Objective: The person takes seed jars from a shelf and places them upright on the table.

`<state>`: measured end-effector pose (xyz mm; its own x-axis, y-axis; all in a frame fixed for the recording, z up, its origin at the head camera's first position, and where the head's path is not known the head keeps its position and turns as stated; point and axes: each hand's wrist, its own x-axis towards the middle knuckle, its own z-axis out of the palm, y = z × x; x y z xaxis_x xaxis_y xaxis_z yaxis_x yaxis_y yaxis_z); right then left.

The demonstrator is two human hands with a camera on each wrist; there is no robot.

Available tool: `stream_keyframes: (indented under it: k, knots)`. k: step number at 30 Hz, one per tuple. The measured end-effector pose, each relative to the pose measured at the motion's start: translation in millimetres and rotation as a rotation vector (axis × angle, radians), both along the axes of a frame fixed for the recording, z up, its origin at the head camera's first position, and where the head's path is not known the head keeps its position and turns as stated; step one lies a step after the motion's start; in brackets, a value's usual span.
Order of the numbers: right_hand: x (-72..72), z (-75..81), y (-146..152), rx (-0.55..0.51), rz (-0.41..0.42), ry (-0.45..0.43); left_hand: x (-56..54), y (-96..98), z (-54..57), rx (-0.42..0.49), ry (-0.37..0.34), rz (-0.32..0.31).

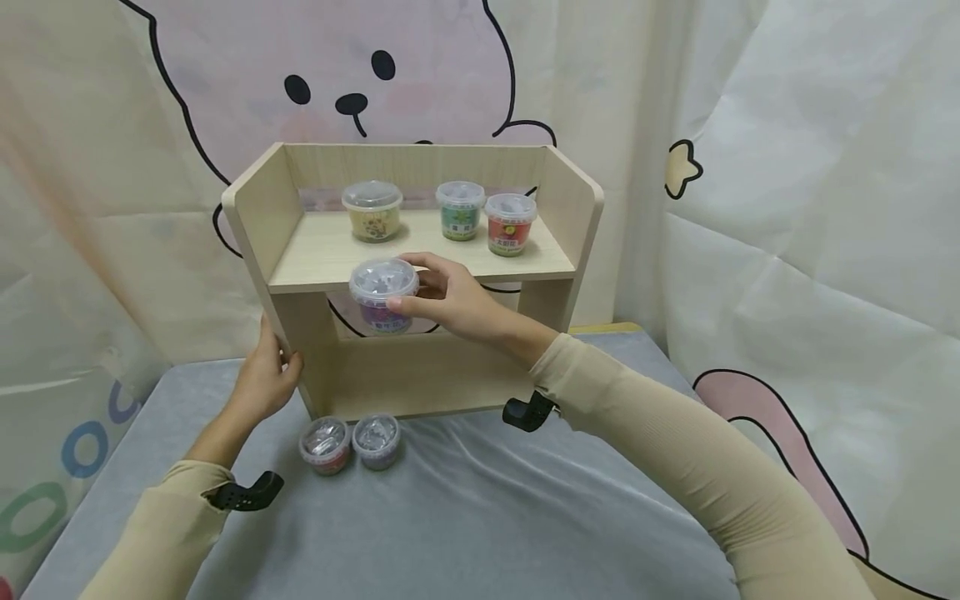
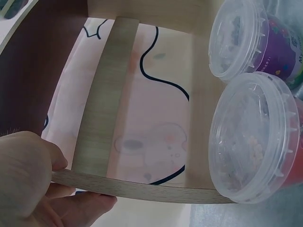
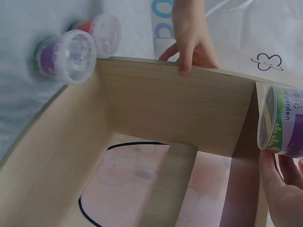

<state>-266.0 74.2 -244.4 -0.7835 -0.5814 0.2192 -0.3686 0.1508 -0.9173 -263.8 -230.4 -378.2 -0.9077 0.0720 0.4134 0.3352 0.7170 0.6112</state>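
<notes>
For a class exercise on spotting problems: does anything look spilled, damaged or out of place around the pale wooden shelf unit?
Nothing stands out. The round, purple-labelled plastic tub in the right hand has its clear lid on, the other five tubs stand upright and lidded, and no spill shows on the grey cloth.

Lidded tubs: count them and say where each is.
6: yellow tub, green tub and red tub on the shelf; purple tub in the right hand; second red tub and second purple tub on the grey cloth.
</notes>
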Motion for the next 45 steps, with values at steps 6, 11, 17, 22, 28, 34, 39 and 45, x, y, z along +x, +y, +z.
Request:
stream_keyframes:
  k: [6, 11, 17, 22, 28, 34, 39, 45]
  knots:
    - [2.5, -14.6, 13, -0.008, 0.016, 0.036, 0.6, -0.7, 0.9, 0.014, 0.009, -0.008]
    - [3.2, -26.4, 20, 0.005, 0.016, 0.078, -0.4, -0.5, 0.3, 0.005, 0.010, -0.004]
    - [5.9, -41.1, 26, -0.004, 0.007, 0.031, -1.3, 1.3, -2.6, -0.006, 0.005, 0.014]
    - [6.8, -58.0, 31, 0.012, -0.025, -0.039, -2.8, 2.7, -3.0, -0.010, -0.003, 0.023]
    - [5.8, -79.2, 35, 0.005, -0.028, -0.078, -1.4, 2.4, -2.5, -0.013, -0.003, 0.035]
    - [8.0, -94.8, 39, 0.002, 0.000, -0.116, 0.3, 1.0, -3.3, -0.021, -0.013, 0.035]
    - [7.5, -109.3, 42, 0.040, -0.032, -0.154, -0.6, 0.8, -3.6, -0.023, -0.010, 0.033]
    - [8.7, -129.1, 45, 0.036, -0.028, -0.204, -0.9, 1.7, -2.1, -0.020, -0.023, 0.029]
